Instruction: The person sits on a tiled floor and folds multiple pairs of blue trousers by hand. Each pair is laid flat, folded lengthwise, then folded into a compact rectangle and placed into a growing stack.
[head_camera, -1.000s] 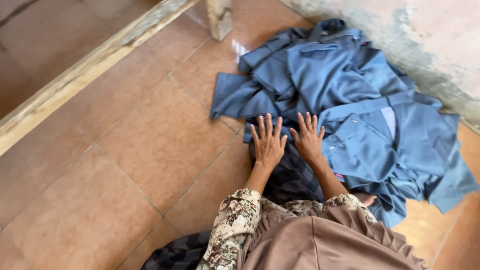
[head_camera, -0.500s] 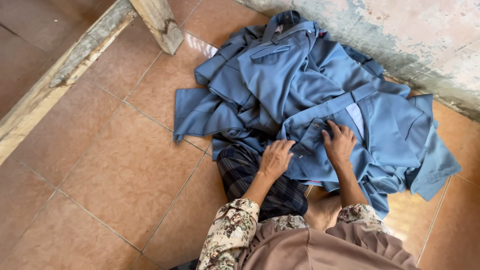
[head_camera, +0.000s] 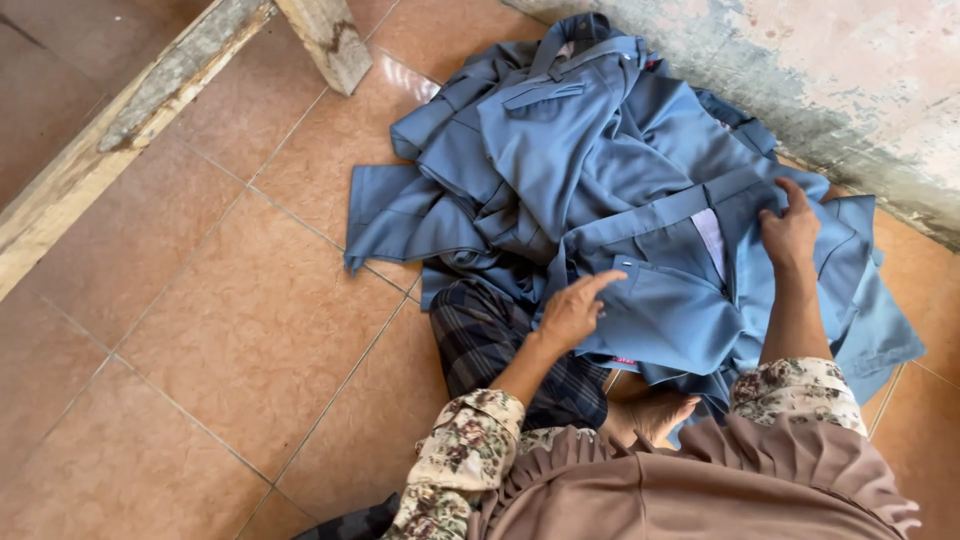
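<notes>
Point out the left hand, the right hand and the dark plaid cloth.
left hand (head_camera: 572, 312), head view, on the back of the hand.
right hand (head_camera: 790, 232), head view, on the back of the hand.
plaid cloth (head_camera: 480, 335), head view, on its bare part left of the forearm.

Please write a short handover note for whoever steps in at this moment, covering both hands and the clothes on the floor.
Left hand: open, fingers resting on the front edge of the blue cloth garment on top of the heap.
Right hand: fingers curled on that garment's far edge near the wall; a firm grip cannot be told.
Things: the heap of blue cloth garments lies crumpled on the orange tiled floor against the stained wall; a dark checked cloth lies under its near edge.
Done: nothing lies folded.
Left: the whole heap is unsorted.
</notes>
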